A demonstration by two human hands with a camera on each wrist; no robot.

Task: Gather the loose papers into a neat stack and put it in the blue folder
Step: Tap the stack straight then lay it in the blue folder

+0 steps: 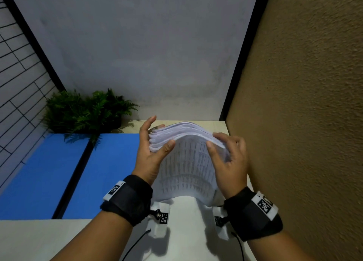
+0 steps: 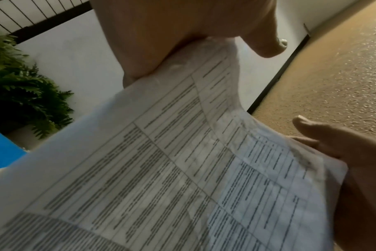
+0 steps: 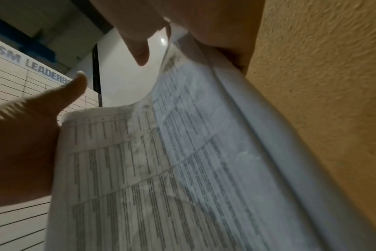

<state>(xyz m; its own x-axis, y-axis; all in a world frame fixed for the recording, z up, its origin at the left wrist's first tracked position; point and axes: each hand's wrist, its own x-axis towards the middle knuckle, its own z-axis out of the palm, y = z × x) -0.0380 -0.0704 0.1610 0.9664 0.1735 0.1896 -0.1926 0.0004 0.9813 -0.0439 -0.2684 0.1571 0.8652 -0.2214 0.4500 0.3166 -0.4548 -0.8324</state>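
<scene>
We hold the stack of printed papers (image 1: 184, 152) upright on the table (image 1: 186, 211), left hand (image 1: 151, 152) and right hand (image 1: 229, 158) clasping its sides. Squaring looks underway; next, lay it in the open blue folder (image 1: 59, 172) alongside.

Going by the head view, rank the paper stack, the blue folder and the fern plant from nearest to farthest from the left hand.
1. Paper stack: gripped by the left hand at its left edge, so in contact.
2. Blue folder: lying open on the table, just left of that hand.
3. Fern plant: at the far left, behind the folder, against the wall.
</scene>
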